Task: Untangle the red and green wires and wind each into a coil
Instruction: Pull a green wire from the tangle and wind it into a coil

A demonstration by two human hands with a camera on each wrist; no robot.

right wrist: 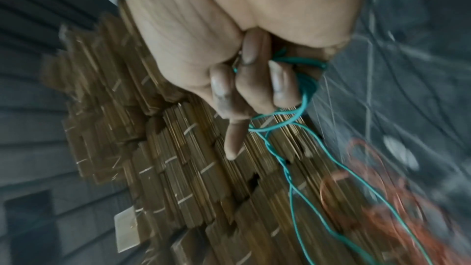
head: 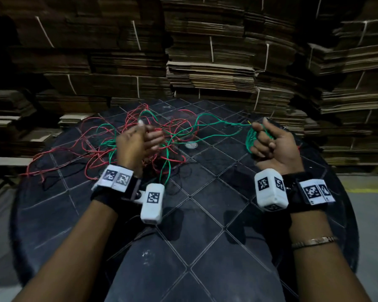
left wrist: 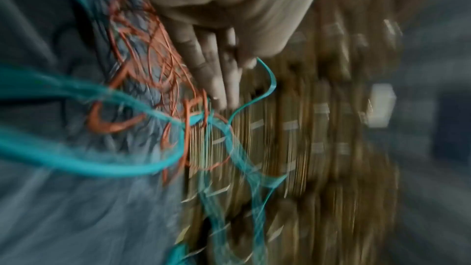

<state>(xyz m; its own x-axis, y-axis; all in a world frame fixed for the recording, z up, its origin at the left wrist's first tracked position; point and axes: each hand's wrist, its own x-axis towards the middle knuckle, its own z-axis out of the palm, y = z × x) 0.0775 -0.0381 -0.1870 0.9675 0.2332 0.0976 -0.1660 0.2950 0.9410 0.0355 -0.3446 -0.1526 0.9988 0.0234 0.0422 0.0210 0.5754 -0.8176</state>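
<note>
Green wire [head: 207, 122] runs from the tangle to our right hand [head: 271, 144], whose grip is curled round a small green coil [head: 250, 139], with the index finger pointing forward. Our left hand [head: 138, 141] hovers over the tangled red wire [head: 92, 153] on the dark worktop [head: 205, 192], its fingers [left wrist: 219, 80] straight and close together, holding nothing. Behind stand stacks of cardboard [head: 205, 62].
</note>
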